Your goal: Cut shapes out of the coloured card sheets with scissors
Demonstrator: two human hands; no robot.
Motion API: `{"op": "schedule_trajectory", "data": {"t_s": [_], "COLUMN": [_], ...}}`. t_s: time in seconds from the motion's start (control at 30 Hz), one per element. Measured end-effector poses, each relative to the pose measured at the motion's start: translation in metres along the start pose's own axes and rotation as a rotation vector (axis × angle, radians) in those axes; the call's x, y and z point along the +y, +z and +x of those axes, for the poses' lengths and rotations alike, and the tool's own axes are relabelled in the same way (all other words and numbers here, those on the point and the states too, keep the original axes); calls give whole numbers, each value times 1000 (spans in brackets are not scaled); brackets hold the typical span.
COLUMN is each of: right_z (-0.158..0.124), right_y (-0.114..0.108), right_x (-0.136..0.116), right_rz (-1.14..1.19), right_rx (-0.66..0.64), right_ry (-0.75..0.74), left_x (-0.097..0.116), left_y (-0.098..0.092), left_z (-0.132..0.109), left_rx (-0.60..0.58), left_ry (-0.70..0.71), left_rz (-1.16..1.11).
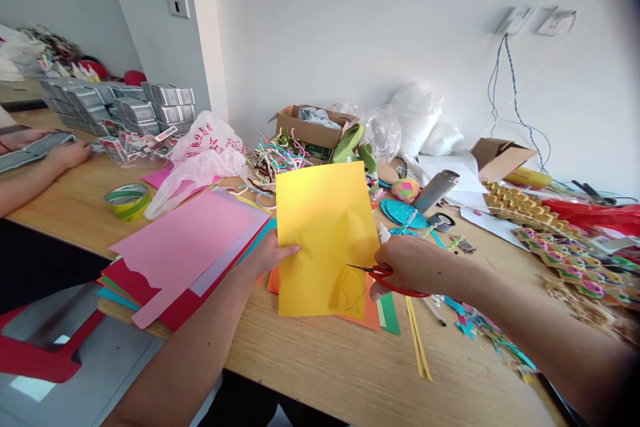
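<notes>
A sheet of yellow paper is held up over the table by my left hand, its thumb on the front of the left edge. Near the lower right corner, a rounded outline is drawn on it in thin dark line. My right hand grips red-handled scissors at the right edge. Their dark blades point left across the sheet, just above the drawn outline. Whether the blades touch the paper, I cannot tell. Orange paper and green paper lie on the table behind the sheet's lower edge.
Stacked coloured papers lie left, overhanging the table edge. A green-yellow tape roll and a plastic bag are behind them. At right are a metal flask, yellow strips and paper scraps. Another person's hand is far left.
</notes>
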State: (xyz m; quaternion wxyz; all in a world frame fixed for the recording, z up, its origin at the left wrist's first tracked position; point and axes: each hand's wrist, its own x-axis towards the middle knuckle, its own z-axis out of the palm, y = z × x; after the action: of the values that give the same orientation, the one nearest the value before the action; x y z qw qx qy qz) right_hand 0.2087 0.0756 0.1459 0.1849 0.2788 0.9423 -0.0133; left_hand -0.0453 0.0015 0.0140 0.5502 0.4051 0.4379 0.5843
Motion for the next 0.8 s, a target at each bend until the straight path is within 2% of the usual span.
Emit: {"op": "schedule_trajectory", "data": {"t_s": [0.5,0.8], "right_z": [2,1], "right_y": [-5,-17], "right_x": [-3,-6], "right_rz": [65,194], "right_rx": [-87,-216], "right_ry": [-48,20], "left_x": [-2,-4], "left_y": [0,-1], "left_z": [0,2], "left_rx": [-20,-15], "left_ry": [-20,-2], "left_rz": [-5,-9]}}
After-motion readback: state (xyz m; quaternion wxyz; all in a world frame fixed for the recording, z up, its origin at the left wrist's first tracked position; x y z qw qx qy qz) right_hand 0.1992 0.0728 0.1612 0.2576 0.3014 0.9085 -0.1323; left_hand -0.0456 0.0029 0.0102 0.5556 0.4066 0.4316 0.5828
